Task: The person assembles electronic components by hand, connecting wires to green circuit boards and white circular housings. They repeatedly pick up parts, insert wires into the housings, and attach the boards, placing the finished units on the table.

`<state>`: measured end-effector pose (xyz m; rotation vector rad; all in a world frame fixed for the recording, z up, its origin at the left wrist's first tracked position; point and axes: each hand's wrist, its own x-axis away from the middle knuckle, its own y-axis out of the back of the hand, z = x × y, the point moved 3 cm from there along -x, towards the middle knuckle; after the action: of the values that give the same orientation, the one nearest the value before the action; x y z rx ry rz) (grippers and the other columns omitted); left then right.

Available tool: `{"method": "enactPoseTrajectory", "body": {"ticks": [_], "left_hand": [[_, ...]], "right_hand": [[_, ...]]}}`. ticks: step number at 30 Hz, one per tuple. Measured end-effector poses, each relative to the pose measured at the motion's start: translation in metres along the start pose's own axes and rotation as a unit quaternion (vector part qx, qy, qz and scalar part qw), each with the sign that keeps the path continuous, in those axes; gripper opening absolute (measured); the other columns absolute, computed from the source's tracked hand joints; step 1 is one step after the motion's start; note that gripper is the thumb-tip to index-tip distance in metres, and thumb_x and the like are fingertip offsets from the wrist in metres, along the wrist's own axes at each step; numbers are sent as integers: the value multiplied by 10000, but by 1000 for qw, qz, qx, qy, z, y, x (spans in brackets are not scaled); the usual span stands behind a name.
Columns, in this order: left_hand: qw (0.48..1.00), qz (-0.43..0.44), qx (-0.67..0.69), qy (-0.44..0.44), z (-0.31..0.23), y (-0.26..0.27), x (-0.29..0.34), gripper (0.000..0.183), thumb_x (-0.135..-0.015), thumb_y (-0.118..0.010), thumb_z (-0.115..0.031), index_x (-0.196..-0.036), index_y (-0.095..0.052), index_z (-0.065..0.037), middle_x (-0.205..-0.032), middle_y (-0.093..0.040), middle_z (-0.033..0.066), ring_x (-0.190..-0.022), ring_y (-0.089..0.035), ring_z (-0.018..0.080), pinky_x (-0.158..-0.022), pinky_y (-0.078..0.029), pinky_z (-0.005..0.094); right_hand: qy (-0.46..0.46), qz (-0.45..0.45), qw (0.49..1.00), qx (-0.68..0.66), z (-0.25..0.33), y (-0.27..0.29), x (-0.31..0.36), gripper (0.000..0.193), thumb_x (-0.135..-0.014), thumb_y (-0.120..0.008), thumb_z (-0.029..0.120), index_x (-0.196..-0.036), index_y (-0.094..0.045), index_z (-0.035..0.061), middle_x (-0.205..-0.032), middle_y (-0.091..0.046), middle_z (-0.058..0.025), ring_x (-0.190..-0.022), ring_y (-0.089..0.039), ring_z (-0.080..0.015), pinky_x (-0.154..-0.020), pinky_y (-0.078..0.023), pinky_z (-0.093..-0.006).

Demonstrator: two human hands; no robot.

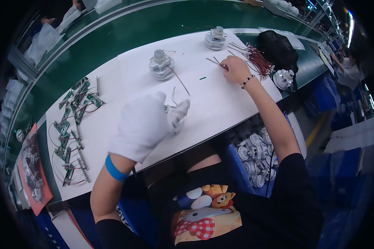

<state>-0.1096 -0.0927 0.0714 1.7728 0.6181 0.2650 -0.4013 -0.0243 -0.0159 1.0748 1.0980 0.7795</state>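
On the green worktop [153, 25], a white sheet [224, 110] is spreading beneath everything I'm watching remotely; my gloved left hand [143, 120] is gripping a white motor unit [177, 128] near the sheet's front edge, partly hiding it; my bare right hand [236, 71] is pinching thin wires [215, 62] at its fingertips, just beside a fanned reddish-brown bundle [259, 60]; beyond the left hand, a second unit [161, 70] is standing upright; circuit boards [63, 153] are lying at the left; below, a blue bin [236, 164] is holding white parts [257, 151].
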Motion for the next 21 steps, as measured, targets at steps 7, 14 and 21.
{"method": "enactPoseTrajectory", "body": {"ticks": [7,14,21], "left_hand": [[957,8,288,41,49,13,-2,376,-900,-482,-284,-1113,-547,18,-849,-637,138,-719,-590,199,-692,-472,272],[942,104,290,-137,29,-3,11,475,-686,-457,88,-1140,-540,-28,-1012,-610,128,-892,-588,205,-804,-455,296],[975,76,171,-122,12,-2,13,366,-688,-599,-2,-1051,-569,-38,-947,-607,138,-867,-593,272,-777,-467,315]], "right_hand": [[75,-13,990,115,25,-11,-24,114,-686,-546,31,-750,-639,47,-787,-600,-117,-841,-555,-275,-692,-472,-379],[24,44,981,186,25,-16,-49,72,-694,-551,22,-719,-617,35,-790,-620,-135,-828,-597,-284,-685,-500,-374],[-45,-60,973,-220,46,23,-10,179,-707,-636,114,-852,-655,11,-778,-649,-125,-639,-619,-203,-608,-503,-294]]}}
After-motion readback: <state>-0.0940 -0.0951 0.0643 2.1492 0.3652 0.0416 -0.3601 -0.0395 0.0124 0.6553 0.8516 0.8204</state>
